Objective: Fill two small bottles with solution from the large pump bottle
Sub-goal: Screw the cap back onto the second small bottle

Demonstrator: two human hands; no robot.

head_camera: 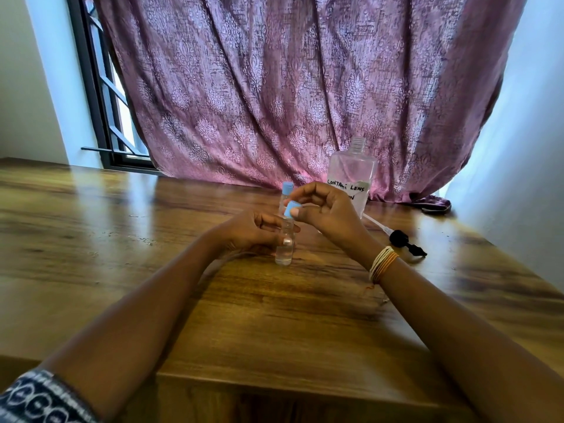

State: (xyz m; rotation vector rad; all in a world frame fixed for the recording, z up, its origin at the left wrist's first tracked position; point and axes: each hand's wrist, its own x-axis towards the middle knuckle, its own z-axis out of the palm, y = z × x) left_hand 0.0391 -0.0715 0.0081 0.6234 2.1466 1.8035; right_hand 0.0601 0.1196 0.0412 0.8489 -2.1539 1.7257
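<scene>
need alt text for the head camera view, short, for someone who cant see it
A person's left hand steadies a small clear bottle upright on a wooden table while the right hand holds a blue cap at its top. Behind stand a second small bottle with a blue cap, the open large bottle and its removed pump.

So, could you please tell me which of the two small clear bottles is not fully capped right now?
The nearer small clear bottle, held by the left hand; the right hand holds its blue cap.
</scene>
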